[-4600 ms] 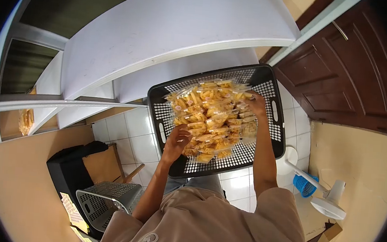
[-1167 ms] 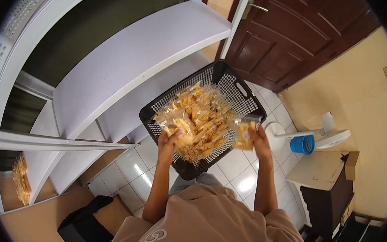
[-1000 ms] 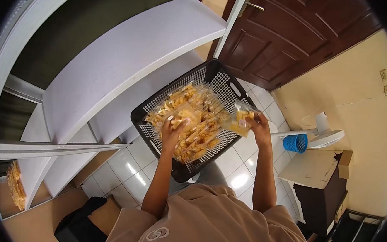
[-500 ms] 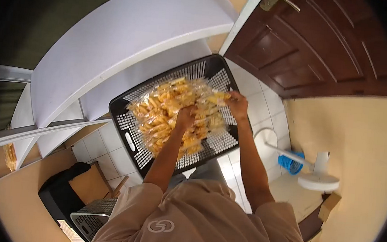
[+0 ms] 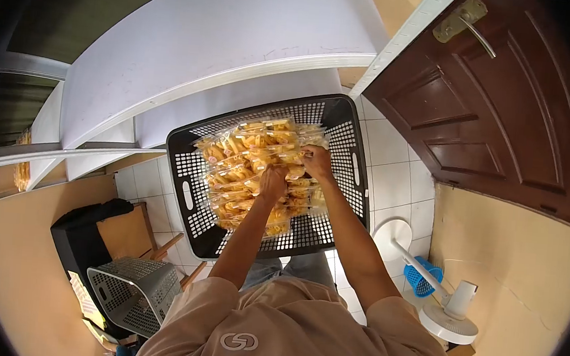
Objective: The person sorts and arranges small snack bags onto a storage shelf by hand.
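A black plastic basket (image 5: 176,219) with perforated walls holds rows of clear packets of yellow-orange snacks (image 5: 232,174). Over the middle of the pile is my left hand (image 5: 273,184), its fingers curled down onto a packet, the fingertips partly hidden. My right hand (image 5: 317,163) is just to the right and slightly farther away, closed on the edge of a snack packet (image 5: 290,157) lying on the pile. Paler packets (image 5: 314,135) lie along the pile's right side.
A white shelf (image 5: 229,40) curves behind the basket. To the right stand a brown door (image 5: 478,106), a white fan (image 5: 448,321) and a blue bin (image 5: 422,277). A grey basket (image 5: 132,293) and a cardboard box (image 5: 127,232) are at lower left.
My right hand has moved left and inward from the basket's right side, bringing a packet onto the pile beside my left hand. The view has shifted slightly.
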The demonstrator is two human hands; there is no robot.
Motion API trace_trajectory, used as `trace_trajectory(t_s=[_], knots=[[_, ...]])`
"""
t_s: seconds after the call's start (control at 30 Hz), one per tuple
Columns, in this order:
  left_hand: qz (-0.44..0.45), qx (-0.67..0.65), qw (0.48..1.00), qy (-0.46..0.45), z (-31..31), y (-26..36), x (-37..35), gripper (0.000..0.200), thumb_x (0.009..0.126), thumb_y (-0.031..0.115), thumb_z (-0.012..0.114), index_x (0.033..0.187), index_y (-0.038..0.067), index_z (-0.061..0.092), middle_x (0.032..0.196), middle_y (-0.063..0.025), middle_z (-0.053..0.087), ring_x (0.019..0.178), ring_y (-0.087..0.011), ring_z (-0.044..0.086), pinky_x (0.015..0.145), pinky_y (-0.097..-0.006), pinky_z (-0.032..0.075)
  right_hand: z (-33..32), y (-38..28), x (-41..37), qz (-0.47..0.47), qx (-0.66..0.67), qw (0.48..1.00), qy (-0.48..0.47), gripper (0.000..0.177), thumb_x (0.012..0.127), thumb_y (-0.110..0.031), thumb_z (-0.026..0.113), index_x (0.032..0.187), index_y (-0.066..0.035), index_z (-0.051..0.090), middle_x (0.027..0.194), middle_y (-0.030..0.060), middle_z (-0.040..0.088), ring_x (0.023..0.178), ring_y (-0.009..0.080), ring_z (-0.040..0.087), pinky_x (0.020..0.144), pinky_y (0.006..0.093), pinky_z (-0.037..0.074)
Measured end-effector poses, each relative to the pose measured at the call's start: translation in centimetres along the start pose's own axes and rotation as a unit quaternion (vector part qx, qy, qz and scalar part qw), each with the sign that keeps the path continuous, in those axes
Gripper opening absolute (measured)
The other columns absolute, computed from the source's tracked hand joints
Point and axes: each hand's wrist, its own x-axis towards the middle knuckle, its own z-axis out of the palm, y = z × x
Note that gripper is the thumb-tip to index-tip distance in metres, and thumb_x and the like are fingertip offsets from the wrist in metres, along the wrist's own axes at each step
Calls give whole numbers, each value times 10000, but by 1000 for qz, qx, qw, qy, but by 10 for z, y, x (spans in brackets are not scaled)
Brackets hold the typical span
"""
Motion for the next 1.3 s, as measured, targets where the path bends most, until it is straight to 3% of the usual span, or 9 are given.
trace_trajectory(t_s=[0.13, 0.33, 0.47, 0.63, 0.9, 0.93, 1.03, 1.13, 1.3], knots=[[-31, 22, 986, 162, 81, -48, 24, 300, 833, 21, 528, 1128, 12, 582, 1122, -213, 521, 947, -351, 585, 839, -446, 494, 19, 8, 7, 38, -33, 998, -29, 292, 773, -146, 705, 1059, -91, 694, 981, 162, 685, 800, 241, 665, 732, 335, 527], [-8, -24, 988, 155, -30, 27, -37, 441, 809, 46, 619, 1238, 30, 522, 1192, -188, 494, 1107, -378, 491, 866, -467, 484, 52, 47, 26, -44, -135, 987, -75, 257, 787, -129, 679, 1039, -76, 686, 909, 155, 692, 807, 242, 668, 729, 341, 527], [-13, -163, 962, 217, -63, 22, -91, 454, 803, 25, 639, 1241, 51, 524, 1153, -202, 527, 1042, -376, 538, 824, -448, 494, 31, 34, 23, 26, -12, 991, -131, 502, 746, -131, 765, 1198, -46, 565, 1153, 123, 622, 970, 248, 633, 806, 317, 530], [-57, -302, 926, 221, -93, -4, -171, 364, 813, 0, 617, 1171, 40, 565, 1033, -173, 598, 913, -319, 614, 699, -365, 518, 12, 51, 3, 80, -44, 996, -9, 512, 725, -113, 766, 1178, -43, 538, 1173, 144, 587, 974, 256, 628, 773, 331, 532], [-61, -433, 853, 285, -87, -87, -254, 320, 838, -24, 549, 1154, 21, 574, 914, -82, 620, 786, -156, 621, 640, -265, 502, 33, 32, -35, 185, -200, 962, -8, 469, 773, -74, 698, 1215, -66, 541, 1204, 119, 604, 1024, 276, 623, 797, 380, 526], [-62, -427, 854, 290, -90, -98, -264, 324, 842, -40, 513, 1155, 15, 573, 906, -61, 614, 782, -132, 604, 655, -260, 496, 46, 58, -28, 65, -270, 960, 29, 362, 799, -75, 662, 1156, -80, 602, 1198, 135, 600, 1004, 291, 624, 794, 398, 530], [-78, -430, 864, 249, -108, -141, -308, 325, 846, -26, 537, 1164, 30, 572, 881, -52, 618, 797, -131, 611, 679, -267, 503, 67, 54, -15, 162, -221, 961, 38, 277, 804, -69, 636, 1080, -95, 658, 1146, 161, 609, 991, 319, 617, 818, 406, 524], [-77, -416, 867, 262, -119, -193, -356, 375, 836, -80, 518, 1184, 54, 557, 878, -37, 614, 828, -125, 611, 707, -255, 509, 79, -9, -39, 55, -368, 928, 31, 334, 794, 2, 585, 1115, -59, 647, 1234, 129, 564, 1077, 283, 596, 868, 368, 521], [-170, -421, 838, 303, -129, -262, -432, 271, 881, -10, 532, 1145, 29, 576, 852, -48, 627, 808, -129, 618, 679, -259, 500, 114, -46, -39, 126, -444, 887, 11, 291, 823, -20, 583, 1107, -35, 646, 1324, 157, 455, 1066, 335, 581, 878, 376, 525]])
